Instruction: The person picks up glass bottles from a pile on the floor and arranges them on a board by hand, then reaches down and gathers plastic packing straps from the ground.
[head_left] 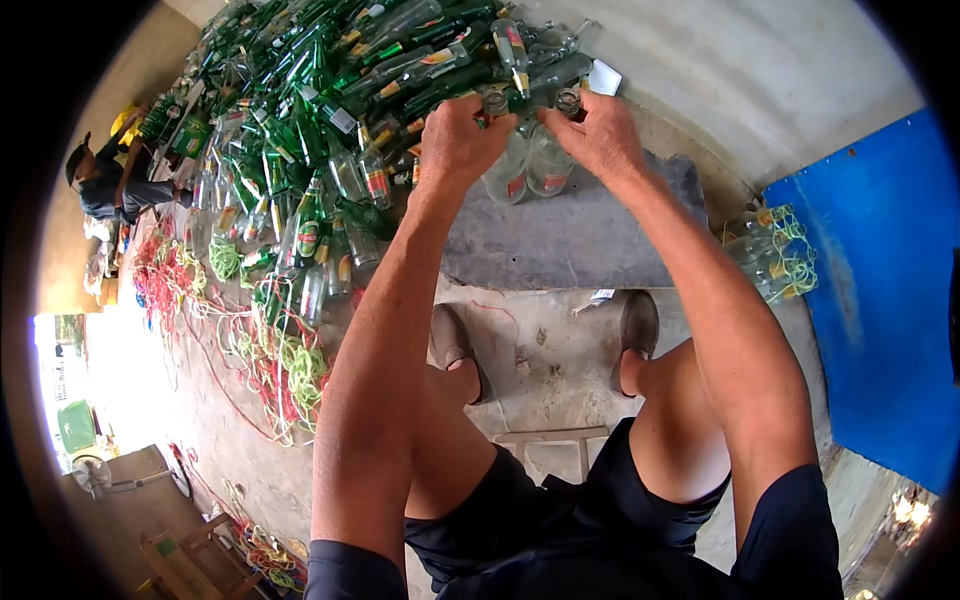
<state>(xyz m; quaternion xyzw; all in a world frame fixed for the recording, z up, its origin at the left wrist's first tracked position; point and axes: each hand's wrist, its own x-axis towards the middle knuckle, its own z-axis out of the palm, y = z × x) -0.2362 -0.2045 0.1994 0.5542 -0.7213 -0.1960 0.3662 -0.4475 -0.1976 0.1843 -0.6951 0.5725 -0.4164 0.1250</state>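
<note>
At the far edge of the dark stone-like slab [560, 235], my left hand [462, 142] is closed around the neck of a clear glass bottle [506, 178]. Beside it, my right hand [602, 132] grips a second clear glass bottle [549, 170] by the neck. The two bottles lean close together, mouths upward and spread apart, with red labels near their lower ends. Whether their bases rest on the slab I cannot tell. Just beyond my hands, a labelled clear bottle [511, 50] lies on the pile of green and clear bottles [310, 130].
Tangled red and green string [290, 370] lies on the floor at left. Several bottles tied with green string [770, 250] stand by the blue panel [865, 280]. Another person [110, 185] sits beyond the pile. A wooden frame [550, 437] is between my legs.
</note>
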